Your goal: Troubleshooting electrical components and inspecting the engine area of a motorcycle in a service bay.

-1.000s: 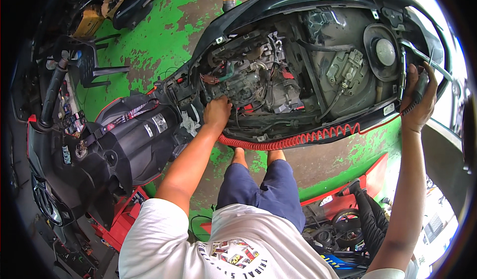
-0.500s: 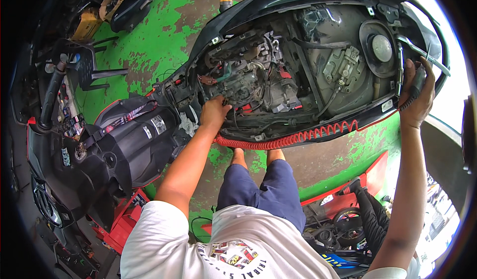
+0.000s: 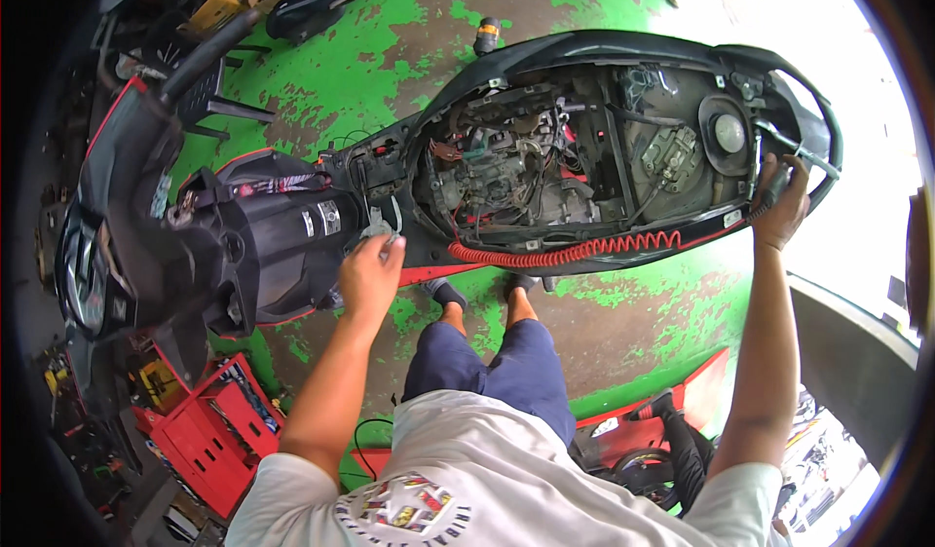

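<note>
Patchy green floor [image 3: 326, 75], right hand [image 3: 780, 220] around dark-handled tool [image 3: 776, 189], tip indistinct, left hand [image 3: 369, 279], grip unclear.

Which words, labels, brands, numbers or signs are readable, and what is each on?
White shirt: dark lettering curves around a colourful print; wording not copied here.
Two pale labels on the black scooter panel: too small to read.
Pink-and-black strap: marks too blurred.
Pale label near the right hand: too small.
</note>
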`<state>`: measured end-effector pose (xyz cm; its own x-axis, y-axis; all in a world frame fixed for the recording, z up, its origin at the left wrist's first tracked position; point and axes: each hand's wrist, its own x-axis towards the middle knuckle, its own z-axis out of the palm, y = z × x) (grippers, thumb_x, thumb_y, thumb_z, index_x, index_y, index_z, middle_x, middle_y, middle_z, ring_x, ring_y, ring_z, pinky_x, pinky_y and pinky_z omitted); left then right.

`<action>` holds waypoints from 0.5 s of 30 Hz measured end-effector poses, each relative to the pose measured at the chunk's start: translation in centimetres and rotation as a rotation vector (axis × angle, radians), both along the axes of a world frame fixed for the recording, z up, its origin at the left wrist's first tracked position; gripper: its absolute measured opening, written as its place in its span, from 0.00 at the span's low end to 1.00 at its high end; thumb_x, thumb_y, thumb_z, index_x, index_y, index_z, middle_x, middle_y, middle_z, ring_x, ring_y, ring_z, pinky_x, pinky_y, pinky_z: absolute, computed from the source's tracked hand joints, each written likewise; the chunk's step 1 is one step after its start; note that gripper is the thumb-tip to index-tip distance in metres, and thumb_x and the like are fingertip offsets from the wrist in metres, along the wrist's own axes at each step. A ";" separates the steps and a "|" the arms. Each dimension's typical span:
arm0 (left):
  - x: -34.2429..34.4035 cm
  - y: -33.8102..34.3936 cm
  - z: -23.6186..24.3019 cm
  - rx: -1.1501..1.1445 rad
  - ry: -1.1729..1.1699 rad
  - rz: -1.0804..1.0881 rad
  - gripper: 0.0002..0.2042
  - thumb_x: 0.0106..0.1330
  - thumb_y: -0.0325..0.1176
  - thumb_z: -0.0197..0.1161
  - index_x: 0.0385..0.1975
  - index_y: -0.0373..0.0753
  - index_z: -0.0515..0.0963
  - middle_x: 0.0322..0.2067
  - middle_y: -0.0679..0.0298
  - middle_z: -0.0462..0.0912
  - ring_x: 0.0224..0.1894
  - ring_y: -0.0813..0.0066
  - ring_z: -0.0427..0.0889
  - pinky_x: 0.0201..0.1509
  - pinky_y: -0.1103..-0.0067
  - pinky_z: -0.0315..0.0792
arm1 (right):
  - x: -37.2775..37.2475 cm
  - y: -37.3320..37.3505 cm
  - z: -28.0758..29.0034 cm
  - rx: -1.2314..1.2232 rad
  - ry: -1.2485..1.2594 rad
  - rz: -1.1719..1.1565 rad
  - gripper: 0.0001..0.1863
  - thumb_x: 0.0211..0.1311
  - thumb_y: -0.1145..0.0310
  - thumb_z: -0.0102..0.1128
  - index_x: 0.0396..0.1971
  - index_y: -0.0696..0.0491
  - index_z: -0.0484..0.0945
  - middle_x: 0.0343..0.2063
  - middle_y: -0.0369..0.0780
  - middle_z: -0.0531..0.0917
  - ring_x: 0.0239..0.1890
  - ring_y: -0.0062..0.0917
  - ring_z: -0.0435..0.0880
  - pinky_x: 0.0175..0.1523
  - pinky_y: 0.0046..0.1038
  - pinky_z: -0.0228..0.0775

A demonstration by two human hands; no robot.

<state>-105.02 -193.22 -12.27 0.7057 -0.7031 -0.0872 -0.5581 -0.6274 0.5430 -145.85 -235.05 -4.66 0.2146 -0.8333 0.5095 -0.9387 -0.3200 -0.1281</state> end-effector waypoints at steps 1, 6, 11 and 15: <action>-0.1 1.6 2.6 -0.020 0.012 0.019 0.12 0.65 0.37 0.69 0.39 0.34 0.84 0.28 0.53 0.85 0.29 0.58 0.86 0.34 0.70 0.79 | 0.2 0.1 0.0 -0.053 -0.039 0.066 0.19 0.64 0.53 0.67 0.47 0.49 0.78 0.42 0.43 0.84 0.40 0.45 0.83 0.47 0.42 0.71; 1.3 9.9 15.3 -0.247 -0.150 0.065 0.07 0.65 0.26 0.68 0.40 0.32 0.84 0.31 0.59 0.86 0.30 0.71 0.84 0.36 0.79 0.78 | 2.5 2.8 1.4 -0.070 -0.346 0.054 0.18 0.65 0.60 0.69 0.51 0.52 0.79 0.47 0.44 0.85 0.49 0.34 0.84 0.56 0.33 0.72; 4.7 18.9 24.1 -0.572 -0.470 0.054 0.08 0.68 0.22 0.58 0.41 0.23 0.80 0.32 0.51 0.85 0.32 0.63 0.84 0.36 0.74 0.79 | 7.1 10.2 4.0 -0.044 -0.490 0.344 0.19 0.66 0.69 0.68 0.56 0.55 0.81 0.45 0.42 0.86 0.46 0.28 0.84 0.55 0.29 0.74; 8.1 25.5 29.6 -0.853 -0.928 -0.181 0.19 0.72 0.31 0.47 0.46 0.15 0.72 0.30 0.39 0.81 0.28 0.52 0.83 0.30 0.70 0.81 | 10.9 15.7 6.1 0.139 -0.312 0.479 0.17 0.62 0.71 0.69 0.52 0.54 0.84 0.42 0.45 0.85 0.43 0.31 0.86 0.51 0.30 0.75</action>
<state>-96.88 -167.73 17.31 0.1475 -0.3848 0.9111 -0.9842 -0.1484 0.0966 -134.90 -219.33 1.44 0.4414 -0.7437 0.5021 -0.6047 -0.6599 -0.4460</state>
